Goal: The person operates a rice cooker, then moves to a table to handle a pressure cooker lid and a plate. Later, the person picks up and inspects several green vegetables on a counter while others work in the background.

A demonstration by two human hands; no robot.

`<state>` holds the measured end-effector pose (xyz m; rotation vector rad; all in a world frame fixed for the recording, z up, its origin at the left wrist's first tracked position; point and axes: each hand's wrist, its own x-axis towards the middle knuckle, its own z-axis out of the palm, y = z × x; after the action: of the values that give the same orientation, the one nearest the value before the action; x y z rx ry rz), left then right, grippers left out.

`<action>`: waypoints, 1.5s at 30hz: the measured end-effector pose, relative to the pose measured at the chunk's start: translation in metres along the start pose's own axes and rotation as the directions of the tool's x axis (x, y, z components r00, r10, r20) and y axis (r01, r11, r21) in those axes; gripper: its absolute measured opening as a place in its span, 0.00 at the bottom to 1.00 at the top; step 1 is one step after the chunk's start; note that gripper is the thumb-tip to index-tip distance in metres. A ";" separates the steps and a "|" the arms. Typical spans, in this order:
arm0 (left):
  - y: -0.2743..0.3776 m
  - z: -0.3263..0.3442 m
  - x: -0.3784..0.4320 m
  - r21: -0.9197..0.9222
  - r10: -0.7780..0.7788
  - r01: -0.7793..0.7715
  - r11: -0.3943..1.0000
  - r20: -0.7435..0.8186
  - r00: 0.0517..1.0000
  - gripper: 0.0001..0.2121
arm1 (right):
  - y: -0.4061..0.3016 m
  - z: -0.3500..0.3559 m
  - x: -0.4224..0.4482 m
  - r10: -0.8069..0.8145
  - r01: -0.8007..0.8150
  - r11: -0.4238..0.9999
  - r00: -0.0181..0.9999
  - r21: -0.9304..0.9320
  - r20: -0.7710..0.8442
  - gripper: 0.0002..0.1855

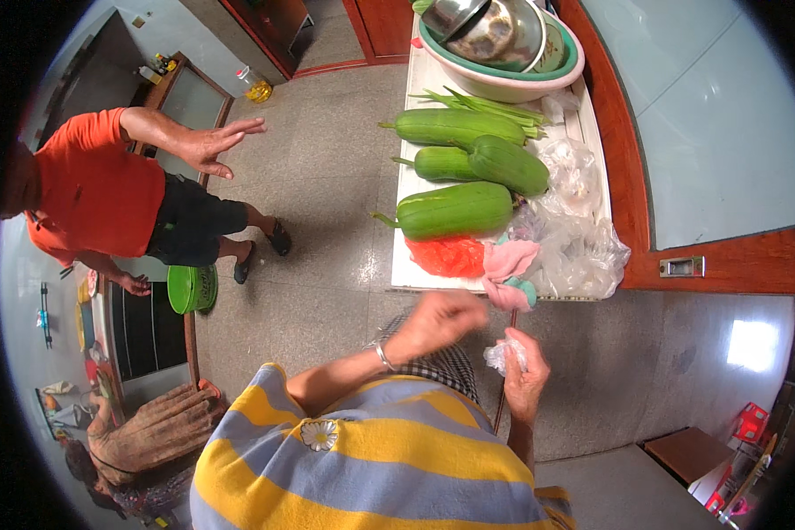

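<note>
My left hand [447, 321], with a silver bangle at its wrist, is raised just before the near edge of the white table [404, 265]. It is blurred and its fingers are curled; whether it holds anything is not visible. A crumpled clear plastic bag [501, 356] is gripped in my right hand [527, 371], lower and to the right. Pink cloth [510, 262] hangs over the table edge nearby, beside a red plastic bag [447, 257]. Beyond them lie several green gourds [457, 209], some green stalks [477, 106] and more crumpled clear bags [573, 245].
Nested basins [503, 83] with metal bowls stand at the table's far end. On the left are a person in an orange shirt [99, 185], arm outstretched, and a green bucket [192, 289]. Another person [152, 430] is at the lower left. A red-framed door [636, 165] borders the table.
</note>
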<state>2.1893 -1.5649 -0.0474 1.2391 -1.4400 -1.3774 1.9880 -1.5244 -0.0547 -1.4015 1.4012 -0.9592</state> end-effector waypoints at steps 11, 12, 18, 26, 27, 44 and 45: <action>-0.063 -0.160 0.078 0.557 -0.244 0.273 0.784 -0.128 0.961 0.37 | -0.018 0.031 0.012 0.173 -0.173 0.977 0.985 0.124 0.010 0.12; -0.061 -0.161 0.081 0.573 -0.298 0.284 0.769 -0.071 0.952 0.37 | -0.015 0.035 0.018 0.134 -0.135 0.989 0.991 0.064 0.032 0.12; -0.062 -0.139 0.050 0.532 0.079 0.003 0.847 -0.131 0.988 0.29 | -0.027 0.078 0.069 -0.034 0.039 0.997 0.996 -0.068 0.082 0.18; -0.083 -0.136 0.030 0.295 0.076 -0.036 0.955 -0.123 0.989 0.15 | -0.030 0.096 0.107 0.261 -0.268 0.963 0.931 -0.008 0.256 0.27; -0.085 -0.137 0.033 0.269 0.081 -0.047 0.962 -0.117 0.990 0.14 | -0.027 0.096 0.107 0.241 -0.238 0.970 0.926 -0.048 0.289 0.27; -0.080 -0.131 0.067 -0.100 -0.218 0.206 0.974 -0.129 0.967 0.09 | -0.031 0.109 0.109 0.013 0.322 0.705 0.885 -0.632 0.466 0.37; -0.080 -0.131 0.067 -0.099 -0.228 0.216 0.971 -0.126 0.966 0.09 | -0.031 0.109 0.110 0.010 0.323 0.710 0.883 -0.625 0.469 0.37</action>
<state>2.3109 -1.6561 -0.1181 1.4446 -1.1648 -1.4541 2.1073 -1.6273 -0.0643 -2.1711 1.3375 -0.1335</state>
